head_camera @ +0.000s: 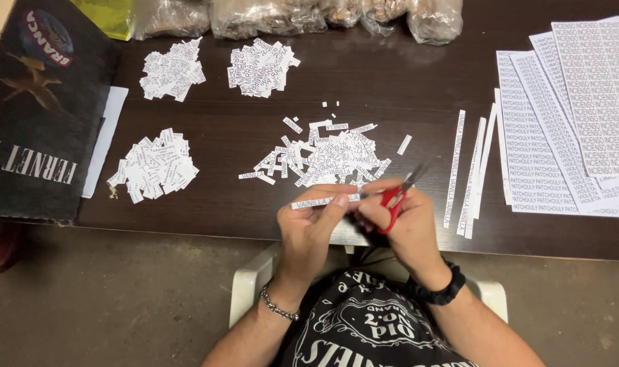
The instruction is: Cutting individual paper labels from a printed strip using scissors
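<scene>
Above the dark wooden bench (pixel 404 81), the left hand (pixel 309 228) pinches a thin white printed paper strip (pixel 320 201); right hand (pixel 404 221) fingers are closed through small red-handled metal scissors (pixel 396 198). A ragged heap of cut paper labels (pixel 330 156) lies just beyond.

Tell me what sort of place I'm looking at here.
Probably a home or small workshop table used for hand-making labels: a dark wooden table holds printed sheets, cut strips and piles of snipped slips. The right hand works red-handled scissors; the left hand holds a strip.
</scene>
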